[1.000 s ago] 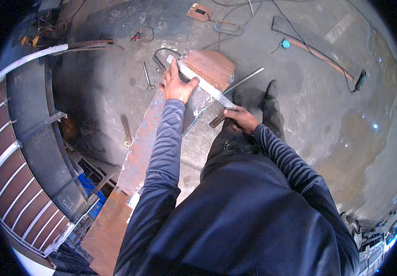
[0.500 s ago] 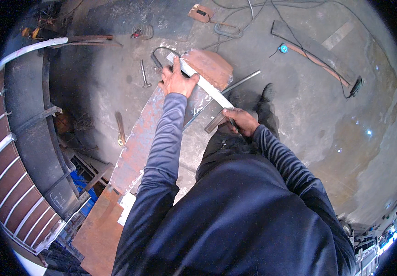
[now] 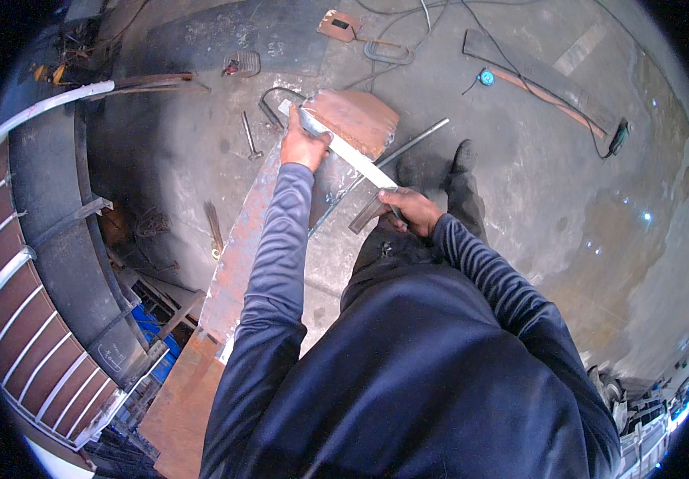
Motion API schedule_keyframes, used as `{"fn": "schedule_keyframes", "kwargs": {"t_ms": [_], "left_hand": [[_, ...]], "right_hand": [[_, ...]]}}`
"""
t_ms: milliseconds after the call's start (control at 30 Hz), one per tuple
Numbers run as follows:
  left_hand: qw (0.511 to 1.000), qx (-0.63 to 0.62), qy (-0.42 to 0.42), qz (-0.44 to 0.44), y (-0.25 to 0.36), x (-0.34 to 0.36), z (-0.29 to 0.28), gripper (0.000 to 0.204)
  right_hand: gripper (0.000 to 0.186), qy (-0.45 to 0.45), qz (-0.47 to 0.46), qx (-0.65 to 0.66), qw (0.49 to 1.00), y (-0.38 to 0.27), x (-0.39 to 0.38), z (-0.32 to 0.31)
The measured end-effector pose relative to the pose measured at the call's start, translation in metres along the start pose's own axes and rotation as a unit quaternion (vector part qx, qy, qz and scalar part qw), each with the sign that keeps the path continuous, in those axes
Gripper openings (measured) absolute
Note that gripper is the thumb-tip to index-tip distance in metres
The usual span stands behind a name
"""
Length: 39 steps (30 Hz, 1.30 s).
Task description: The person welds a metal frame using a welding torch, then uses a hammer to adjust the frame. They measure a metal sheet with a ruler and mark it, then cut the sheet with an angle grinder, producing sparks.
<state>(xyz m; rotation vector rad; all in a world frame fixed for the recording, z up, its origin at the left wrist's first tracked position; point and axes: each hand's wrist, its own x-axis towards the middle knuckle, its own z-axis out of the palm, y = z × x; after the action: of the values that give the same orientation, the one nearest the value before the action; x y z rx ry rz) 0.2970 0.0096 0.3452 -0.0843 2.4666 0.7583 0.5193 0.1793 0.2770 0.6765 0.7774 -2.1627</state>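
My left hand (image 3: 304, 145) grips the upper part of a pale flat metal bar (image 3: 352, 156), thumb and fingers round its edges, over a rusty plate piece (image 3: 356, 112). My right hand (image 3: 412, 209) is closed on the bar's lower end, where a darker short crosspiece (image 3: 364, 211) sticks out at an angle. Beneath and left of the bar lies a long, mottled rusty steel plate (image 3: 237, 263). A round metal rod (image 3: 424, 134) passes by the rusty piece. A hammer (image 3: 250, 136) lies left of my left hand; a dark curved tool (image 3: 269, 104) is partly hidden beside it.
Curved steel framework (image 3: 65, 239) fills the left side. On the floor lie a clamp (image 3: 388, 52), cables (image 3: 504, 48), a long plate (image 3: 536, 88), a blue tape measure (image 3: 485, 77), a dark power tool (image 3: 618, 137) and a brush-like object (image 3: 213, 227). My feet (image 3: 460, 160) stand right of the plate.
Both hands and the bar have shifted slightly to the left in view, with the left fingers a little lower than half a second ago. The grips look much the same.
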Motion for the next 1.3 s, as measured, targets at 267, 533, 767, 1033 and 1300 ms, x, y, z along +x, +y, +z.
{"fn": "schedule_keyframes", "kwargs": {"t_ms": [267,533,767,1033,1300], "left_hand": [[0.998,-0.056,0.009,-0.006,-0.006,0.002,0.004,0.108],[0.999,-0.034,0.018,0.011,-0.003,0.002,0.004,0.109],[0.999,-0.033,0.022,-0.007,0.006,-0.006,0.000,0.108],[0.999,-0.043,0.024,-0.004,0.007,0.000,0.003,0.109],[0.999,0.014,0.049,0.012,-0.004,0.003,0.007,0.110]], "right_hand": [[0.035,0.018,0.006,-0.003,1.000,-0.008,-0.011,0.007],[0.034,0.172,-0.039,-0.241,0.954,-0.029,-0.041,-0.047],[0.036,0.175,-0.233,-0.511,0.808,-0.132,-0.008,0.012],[0.041,0.185,-0.362,-0.575,0.710,-0.169,0.078,0.078],[0.037,0.198,-0.251,-0.632,0.705,-0.176,0.099,0.093]]}}
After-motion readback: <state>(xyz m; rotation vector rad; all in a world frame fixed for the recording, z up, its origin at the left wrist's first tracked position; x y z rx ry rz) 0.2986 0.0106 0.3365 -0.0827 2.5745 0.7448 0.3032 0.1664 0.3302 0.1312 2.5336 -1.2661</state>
